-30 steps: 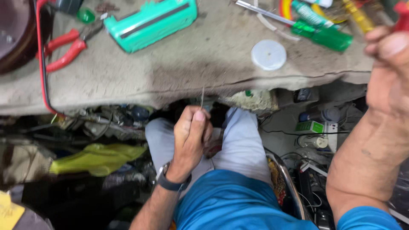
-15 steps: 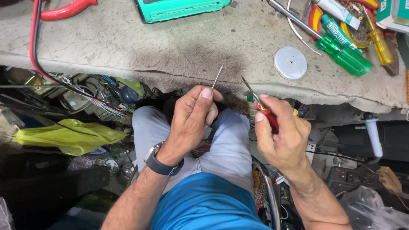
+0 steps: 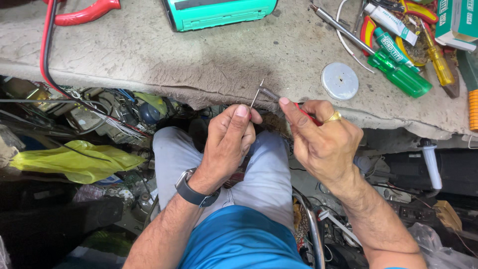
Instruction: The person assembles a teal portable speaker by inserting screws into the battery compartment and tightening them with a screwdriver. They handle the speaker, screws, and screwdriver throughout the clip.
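1. Left hand [image 3: 226, 142], centre of frame, just below the bench edge [image 3: 149, 82]. Fingers curled shut, thumb and forefinger pinched on the base of a thin metal pin [image 3: 256, 93].
2. Pin: long axis runs from the left fingertips up and slightly right, free tip pointing at the upper part of the frame, over the bench edge.
3. Meeting point, centre of frame: the tip of a small screwdriver [image 3: 273, 94] touches the pin near its top, or stands just beside it; too fine to tell which.
4. Screwdriver: long axis slants from lower right to upper left, tip pointing left at the pin. Red handle mostly hidden in the fist.
5. Right hand [image 3: 323, 142], right of centre, closed around the handle, forefinger stretched along the shaft. Ring on one finger.
6. Both hands close together, not touching; the pin lies between them, nearer the left.
7. Upper right, on the bench: white disc [image 3: 339, 80], green screwdriver [image 3: 398, 69], well apart from the hands.
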`<state>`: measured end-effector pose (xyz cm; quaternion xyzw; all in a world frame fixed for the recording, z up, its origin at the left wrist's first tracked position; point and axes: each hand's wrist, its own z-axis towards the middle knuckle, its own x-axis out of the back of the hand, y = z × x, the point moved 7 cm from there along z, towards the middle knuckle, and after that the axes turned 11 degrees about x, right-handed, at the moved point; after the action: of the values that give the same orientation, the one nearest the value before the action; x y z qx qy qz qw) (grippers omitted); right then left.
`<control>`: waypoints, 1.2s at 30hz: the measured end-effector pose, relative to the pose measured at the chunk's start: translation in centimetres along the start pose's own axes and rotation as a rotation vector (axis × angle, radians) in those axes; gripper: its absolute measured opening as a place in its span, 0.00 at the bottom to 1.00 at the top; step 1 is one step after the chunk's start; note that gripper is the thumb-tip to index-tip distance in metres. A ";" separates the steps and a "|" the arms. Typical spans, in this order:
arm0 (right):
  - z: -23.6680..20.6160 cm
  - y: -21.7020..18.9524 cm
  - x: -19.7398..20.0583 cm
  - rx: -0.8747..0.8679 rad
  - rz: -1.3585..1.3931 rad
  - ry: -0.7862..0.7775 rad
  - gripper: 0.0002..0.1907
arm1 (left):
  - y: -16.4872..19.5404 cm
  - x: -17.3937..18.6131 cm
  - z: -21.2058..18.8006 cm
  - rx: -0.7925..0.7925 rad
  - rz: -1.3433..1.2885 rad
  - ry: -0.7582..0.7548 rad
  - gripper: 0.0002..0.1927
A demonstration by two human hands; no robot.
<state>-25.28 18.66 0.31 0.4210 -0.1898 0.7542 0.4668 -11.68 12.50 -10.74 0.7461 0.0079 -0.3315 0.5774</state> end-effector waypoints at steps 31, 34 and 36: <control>0.9 -0.3 0.0 0.020 0.020 0.028 0.24 | 3.9 -0.7 -1.4 -0.229 0.637 0.319 0.16; 1.0 -0.6 -0.2 0.062 -0.001 0.008 0.25 | 4.7 -1.0 -1.8 -0.353 0.613 0.326 0.11; 1.3 -0.3 -0.1 0.054 -0.036 0.012 0.25 | 4.6 -1.0 -1.8 -0.320 0.641 0.355 0.09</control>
<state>-24.42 17.81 0.92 0.4324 -0.1588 0.7530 0.4699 -9.78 12.87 -6.14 0.6569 -0.0743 0.0049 0.7503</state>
